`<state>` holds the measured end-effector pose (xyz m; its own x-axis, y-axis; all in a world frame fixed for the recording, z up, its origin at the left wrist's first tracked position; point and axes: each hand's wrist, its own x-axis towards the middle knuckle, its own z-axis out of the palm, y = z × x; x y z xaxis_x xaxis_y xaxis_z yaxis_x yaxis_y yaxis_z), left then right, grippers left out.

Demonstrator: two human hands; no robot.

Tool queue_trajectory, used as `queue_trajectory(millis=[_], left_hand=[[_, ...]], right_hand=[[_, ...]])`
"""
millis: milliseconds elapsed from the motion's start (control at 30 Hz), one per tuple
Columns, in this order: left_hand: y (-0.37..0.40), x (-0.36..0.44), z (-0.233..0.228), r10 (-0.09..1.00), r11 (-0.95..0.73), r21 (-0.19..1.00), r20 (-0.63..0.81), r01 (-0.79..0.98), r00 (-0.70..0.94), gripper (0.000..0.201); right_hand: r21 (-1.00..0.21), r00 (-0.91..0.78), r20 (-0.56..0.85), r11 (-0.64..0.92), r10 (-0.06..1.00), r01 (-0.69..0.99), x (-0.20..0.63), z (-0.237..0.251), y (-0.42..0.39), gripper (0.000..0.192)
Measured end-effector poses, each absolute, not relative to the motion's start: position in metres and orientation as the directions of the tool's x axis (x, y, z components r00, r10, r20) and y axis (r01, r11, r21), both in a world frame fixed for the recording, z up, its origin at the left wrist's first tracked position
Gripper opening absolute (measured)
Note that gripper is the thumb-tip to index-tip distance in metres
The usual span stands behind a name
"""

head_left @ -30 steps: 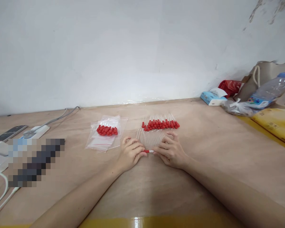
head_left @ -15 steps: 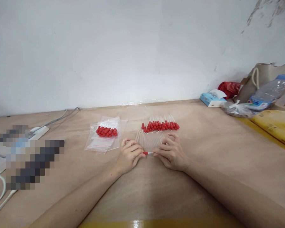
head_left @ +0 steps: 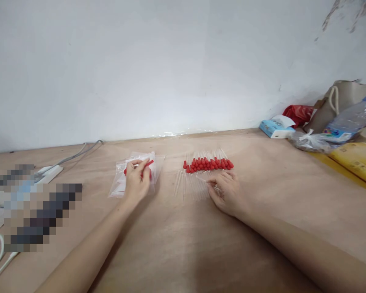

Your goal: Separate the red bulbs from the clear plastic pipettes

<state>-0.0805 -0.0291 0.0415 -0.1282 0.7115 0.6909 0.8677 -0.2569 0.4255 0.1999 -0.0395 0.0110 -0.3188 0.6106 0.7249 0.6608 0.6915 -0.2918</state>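
Observation:
My left hand (head_left: 137,181) is over the clear zip bags (head_left: 118,189), its thumb and fingertips pinching a red rubber dropper bulb (head_left: 149,163). Beneath it, a pile of the same bulbs is mostly covered by the hand. My right hand (head_left: 227,191) has its fingertips closed on a thin clear glass dropper tube (head_left: 201,179), which points left. Under and beside those fingers lie several loose glass tubes (head_left: 179,183). Just beyond them, a row of glass droppers with red bulbs (head_left: 205,163) lies with the bulbs toward me.
At the back right are a blue tissue pack (head_left: 276,127), a tied plastic bag (head_left: 311,141), a plastic bottle (head_left: 350,120) and a yellow packet (head_left: 356,160). A power strip (head_left: 50,173) with cables is at left, near blurred-out objects. A white wall (head_left: 171,73) stands behind the table.
My left hand has left the tube and bulb in front of me and moved left to the bulb pile. My right hand has shifted slightly, now with a bare glass tube in its fingertips.

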Motion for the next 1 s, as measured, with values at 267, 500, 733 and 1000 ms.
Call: queue_trajectory(millis=[267,500,733,1000], left_hand=[[-0.012,-0.137,0.063,0.822,0.015,0.506,0.485,0.862,-0.299,0.037],[-0.014,-0.147,0.058,0.888,0.111,0.339,0.388,0.934,-0.246,0.026],[-0.015,-0.146,0.060,0.897,0.092,0.353,0.376,0.931,-0.231,0.024],[-0.020,-0.119,0.049,0.786,-0.117,0.129,0.618,0.985,0.012,0.018]], right_hand=[[-0.063,-0.403,0.774,0.692,0.489,0.719,0.147,0.019,-0.023,0.014],[0.068,-0.530,0.675,0.672,0.513,0.738,0.120,0.009,-0.024,0.015],[-0.036,-0.537,0.621,0.705,0.571,0.708,0.122,0.007,-0.034,0.037],[-0.050,-0.501,0.641,0.683,0.581,0.728,0.124,0.012,-0.034,0.041]])
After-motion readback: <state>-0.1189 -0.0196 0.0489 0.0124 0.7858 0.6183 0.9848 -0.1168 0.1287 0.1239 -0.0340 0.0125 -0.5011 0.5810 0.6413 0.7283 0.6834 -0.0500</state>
